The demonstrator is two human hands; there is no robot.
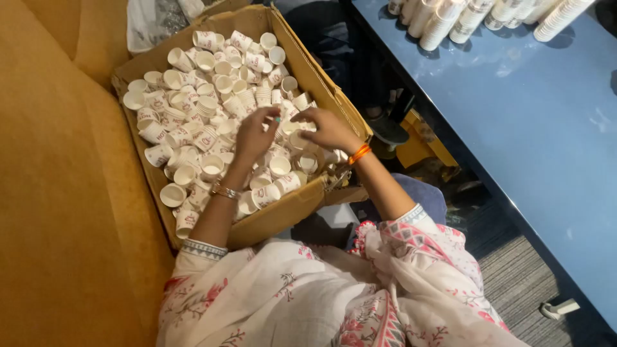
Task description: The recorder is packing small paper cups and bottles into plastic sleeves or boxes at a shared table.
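Observation:
A brown cardboard box (292,54) rests on a mustard sofa and is filled with several small white paper cups (212,83), loose and jumbled. My left hand (255,132) and my right hand (329,128) reach into the near right part of the box. Both hands close their fingers on white cups (292,132) lying between them. A metal bangle circles my left wrist and an orange band my right wrist. Which cup each hand grips is partly hidden by the fingers.
The mustard sofa (64,212) fills the left. A blue table (533,128) runs along the right, with stacked columns of cups (443,19) at its far edge. A plastic bag (151,19) lies behind the box. Grey carpet (520,289) shows below the table.

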